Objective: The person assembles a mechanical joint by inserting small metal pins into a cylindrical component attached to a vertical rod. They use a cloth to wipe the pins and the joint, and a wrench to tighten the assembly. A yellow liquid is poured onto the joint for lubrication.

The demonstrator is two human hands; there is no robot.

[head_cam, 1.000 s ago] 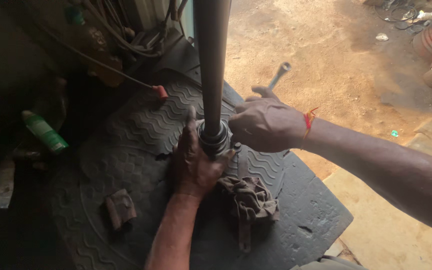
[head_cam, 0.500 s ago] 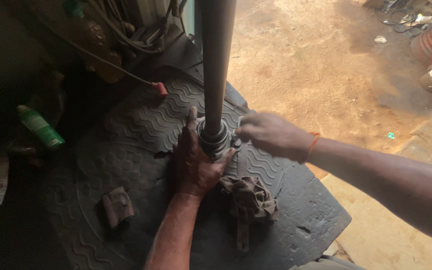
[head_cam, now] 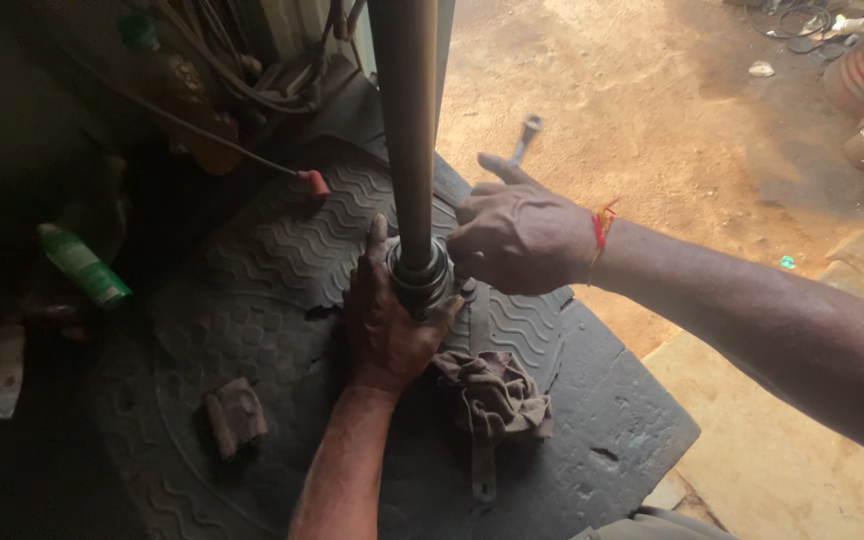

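- I see the long metal shaft (head_cam: 407, 130) standing nearly upright, its long axis running from the top of the view straight down to the round joint end (head_cam: 420, 278) that rests on the dark rubber mat (head_cam: 282, 250).
- My left hand (head_cam: 384, 325) sits just below and to the left of that joint, fingers curled around its collar, thumb reaching up beside the shaft; it grips the joint itself.
- My right hand (head_cam: 517, 240) comes in from the right, touching the joint's right side. Its fingers are bent in toward the collar, thumb lifted; I cannot tell whether it pinches a small part there.
- Both hands meet at the joint, the left nearer beneath it.
- A greasy rag (head_cam: 492, 395) lies just right of my left wrist; a spanner (head_cam: 526, 135) lies on the ground beyond my right hand.
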